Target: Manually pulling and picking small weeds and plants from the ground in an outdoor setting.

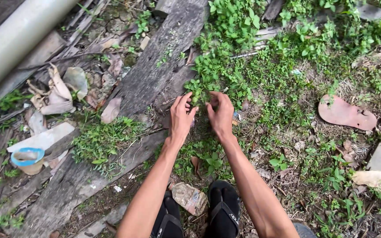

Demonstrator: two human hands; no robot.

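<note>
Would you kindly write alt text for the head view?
Both hands, left hand and right hand, close around a leafy green weed growing beside a weathered plank. Black sandals and a crumpled wrapper show below.

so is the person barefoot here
No, black flip-flops cover both feet below the left hand and right hand working in the weeds.

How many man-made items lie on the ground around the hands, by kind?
Grey pipe: 1
Weathered planks: 2
Cup with blue rim: 1
Worn sandal sole: 1
Crumpled wrapper: 1
Black sandals on the feet: 2
Total: 8
</note>
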